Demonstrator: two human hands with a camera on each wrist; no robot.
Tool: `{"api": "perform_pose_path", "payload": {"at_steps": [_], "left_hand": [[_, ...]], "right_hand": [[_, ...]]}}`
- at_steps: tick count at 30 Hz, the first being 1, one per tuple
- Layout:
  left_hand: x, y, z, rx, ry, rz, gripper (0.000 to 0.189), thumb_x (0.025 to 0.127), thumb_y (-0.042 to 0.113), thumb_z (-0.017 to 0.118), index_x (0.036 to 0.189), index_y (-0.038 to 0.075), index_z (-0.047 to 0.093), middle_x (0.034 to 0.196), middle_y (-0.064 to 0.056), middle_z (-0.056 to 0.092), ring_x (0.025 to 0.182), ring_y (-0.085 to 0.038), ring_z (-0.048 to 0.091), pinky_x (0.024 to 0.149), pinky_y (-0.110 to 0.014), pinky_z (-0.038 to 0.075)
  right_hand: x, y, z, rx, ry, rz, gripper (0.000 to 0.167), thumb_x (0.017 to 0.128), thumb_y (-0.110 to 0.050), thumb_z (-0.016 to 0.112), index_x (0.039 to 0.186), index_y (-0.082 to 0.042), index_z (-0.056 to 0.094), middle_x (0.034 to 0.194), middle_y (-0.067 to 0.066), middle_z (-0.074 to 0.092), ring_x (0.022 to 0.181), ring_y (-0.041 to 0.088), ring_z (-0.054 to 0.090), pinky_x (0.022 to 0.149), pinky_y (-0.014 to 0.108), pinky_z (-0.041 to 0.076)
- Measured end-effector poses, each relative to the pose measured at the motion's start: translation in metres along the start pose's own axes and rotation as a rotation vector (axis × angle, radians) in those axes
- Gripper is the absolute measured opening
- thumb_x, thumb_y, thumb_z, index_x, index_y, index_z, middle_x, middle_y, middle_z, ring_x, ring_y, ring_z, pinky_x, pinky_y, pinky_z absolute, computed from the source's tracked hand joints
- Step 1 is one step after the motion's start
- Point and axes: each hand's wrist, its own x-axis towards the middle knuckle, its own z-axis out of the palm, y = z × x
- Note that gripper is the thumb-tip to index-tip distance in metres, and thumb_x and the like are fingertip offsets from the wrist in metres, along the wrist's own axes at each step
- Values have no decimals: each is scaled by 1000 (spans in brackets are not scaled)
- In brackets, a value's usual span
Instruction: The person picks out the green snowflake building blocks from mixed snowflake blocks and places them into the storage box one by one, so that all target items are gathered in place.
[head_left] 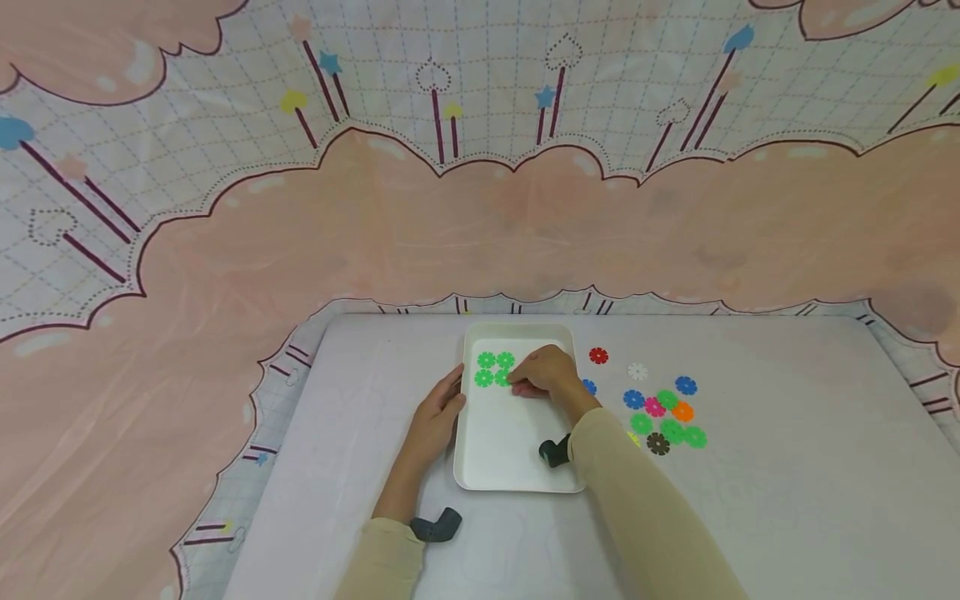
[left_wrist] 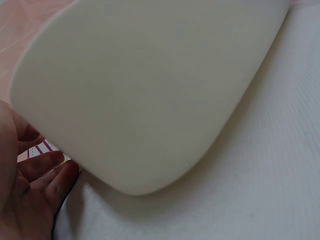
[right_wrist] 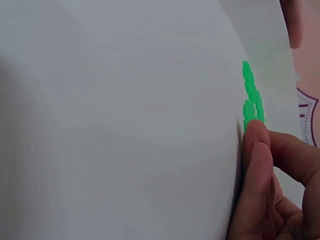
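Observation:
A white rectangular tray [head_left: 517,450] lies on the table, with several green notched snowflake discs [head_left: 486,360] grouped at its upper left. My right hand [head_left: 546,372] reaches over the tray and pinches the lower right disc of that group, partly covering it. In the right wrist view, thumb and fingertips of the right hand [right_wrist: 265,185] come together at the green discs [right_wrist: 250,82]. My left hand [head_left: 435,417] touches the tray's left edge from outside. Its fingers [left_wrist: 62,182] lie against the tray's outer wall [left_wrist: 135,125] in the left wrist view.
To the tray's right lie several loose snowflake discs: red [head_left: 598,356], white [head_left: 637,372], blue [head_left: 686,385], pink [head_left: 655,407], orange [head_left: 682,412], brown [head_left: 657,443] and green [head_left: 695,437]. A patterned cloth [head_left: 525,225] hangs behind the table [head_left: 787,467].

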Motion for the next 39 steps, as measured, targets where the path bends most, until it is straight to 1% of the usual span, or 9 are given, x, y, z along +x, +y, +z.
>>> {"api": "perform_pose_path", "payload": {"at_steps": [6,12,19,22,26,29,31,35,39], "left_hand": [[-1,1,0,2,4,-4,50,107,21,51,155,30,44,157,-2,50,145,-27,48,118,-52,41],[-1,2,1,5,8,-6,50,106,20,51,155,30,44,157,-2,49,145,-27,48,118,-52,41],[0,1,0,0,4,2,50,106,19,51,155,28,44,157,-2,49,144,-27,48,118,-51,41],[-1,1,0,0,2,3,51,106,18,52,156,27,43,157,-2,49,144,-27,48,118,-51,41],[0,0,0,-1,-1,8,51,106,18,51,156,24,43,157,-3,49,144,-27,49,117,-51,42],[0,0,0,4,-1,13,51,106,18,51,156,24,43,156,-3,50,144,-27,49,117,-52,42],[-1,0,0,6,-2,17,51,106,18,51,156,24,43,156,-3,50,143,-28,49,117,-52,42],[-1,0,0,10,-6,25,51,107,18,50,157,25,42,157,-4,49,144,-28,49,117,-53,42],[-2,1,0,28,-4,23,51,107,19,50,156,28,42,158,-6,48,144,-29,48,117,-53,42]], "right_hand": [[-1,0,-1,9,-18,9,18,84,-13,83,92,-3,70,74,8,74,58,13,71,57,20,58],[-4,-4,-5,40,-62,14,18,85,-11,81,94,-2,69,75,8,73,59,13,70,59,20,58],[-4,-6,-8,52,-97,-14,14,88,-9,78,93,-3,66,78,7,69,61,12,66,59,19,57],[-7,-8,-9,12,-112,-52,13,89,-11,77,93,-5,67,83,7,70,65,13,65,62,19,57],[-14,-10,-12,-55,-145,-140,11,91,-13,76,93,-6,68,89,7,70,70,14,65,65,19,57],[-22,-12,-17,-95,-169,-199,12,92,-15,75,95,-6,69,92,8,71,75,17,67,68,21,56],[-27,-15,-23,-122,-184,-228,14,93,-18,74,99,-7,70,96,11,72,81,22,68,71,24,56],[-37,-19,-39,-165,-210,-280,21,94,-24,74,108,-9,70,108,17,73,93,29,70,81,34,57],[-46,-21,-57,-190,-197,-292,27,95,-30,73,115,-13,69,117,17,72,99,27,69,90,41,56]]}}
